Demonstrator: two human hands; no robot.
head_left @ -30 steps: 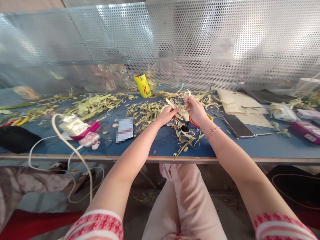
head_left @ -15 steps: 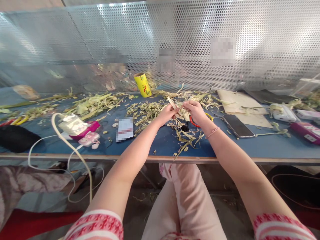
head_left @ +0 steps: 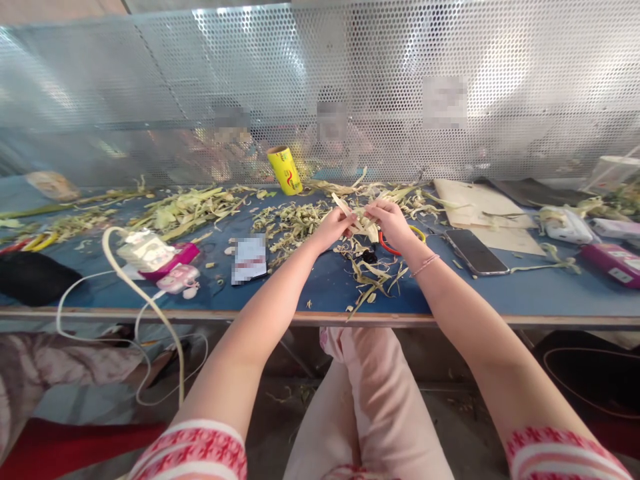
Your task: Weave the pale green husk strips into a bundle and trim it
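Over the blue table (head_left: 500, 297), my left hand (head_left: 334, 229) and my right hand (head_left: 391, 221) meet on a small bundle of pale leaf strips (head_left: 361, 223), each pinching one side of it. One strip end sticks up to the left above my left fingers. Red-handled scissors (head_left: 387, 246) lie on the table just under my right hand. Loose pale strips (head_left: 376, 278) are scattered below both hands, toward the front edge.
Heaps of leaf cuttings (head_left: 186, 209) spread left and behind. A yellow roll (head_left: 285, 171) stands at the back by the perforated metal screen (head_left: 320, 80). A phone (head_left: 475, 251) and cardboard (head_left: 480, 207) lie right; a white charger with cable (head_left: 145, 251) and pink case lie left.
My right hand has come down from its raised position and drawn closer to my left hand over the strips. The arms have hardly moved otherwise.
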